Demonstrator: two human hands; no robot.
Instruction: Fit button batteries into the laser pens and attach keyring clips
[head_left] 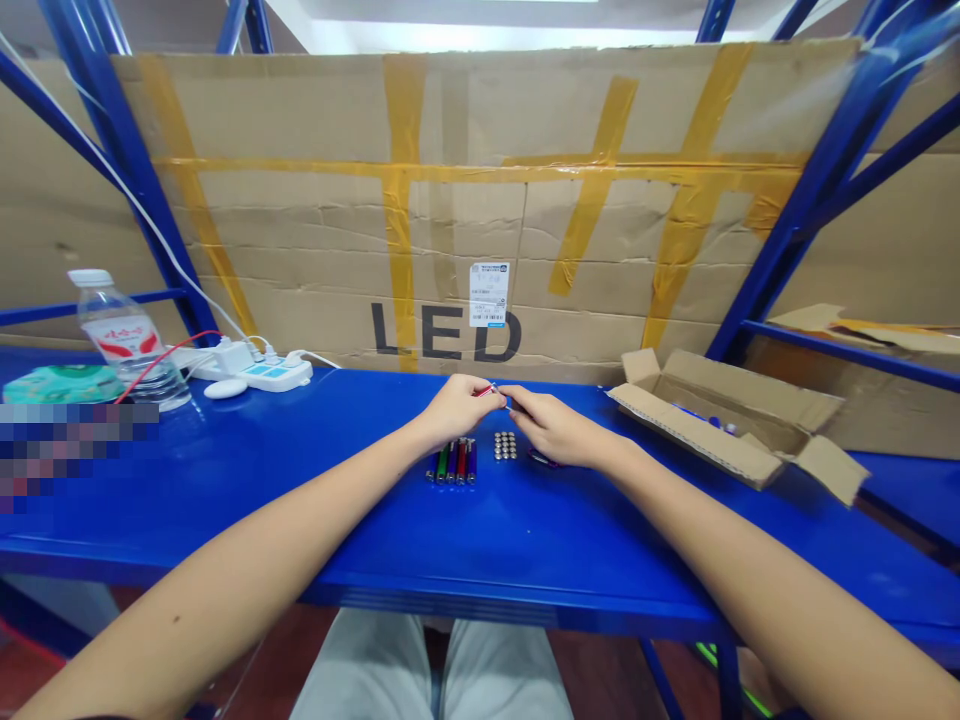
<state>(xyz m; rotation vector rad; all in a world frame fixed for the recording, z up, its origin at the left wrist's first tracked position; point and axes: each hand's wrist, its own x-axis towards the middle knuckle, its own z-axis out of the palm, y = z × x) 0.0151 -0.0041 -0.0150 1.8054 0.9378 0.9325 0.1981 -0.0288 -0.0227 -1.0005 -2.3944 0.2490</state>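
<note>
Above the blue table, both hands meet near the middle of the head view. My left hand [459,408] is closed on a small red metal tube [486,391], part of which its fingers hide. My right hand [553,424] pinches close against the tube's right end; a thin, silvery bit shows at its fingertips, too small to make out. Below the left hand lies a row of slim coloured metal tubes [452,463], green, red and purple. Silver button cells [505,446] sit in a neat grid beside them. A small dark object [541,458] is partly hidden under my right hand.
An open cardboard box [697,430] with blue items inside stands on the right. At left are a water bottle [124,335], a green packet [64,384], a power strip [274,373] and a white oval object [225,388]. A large cardboard sheet [315,240] closes off the back.
</note>
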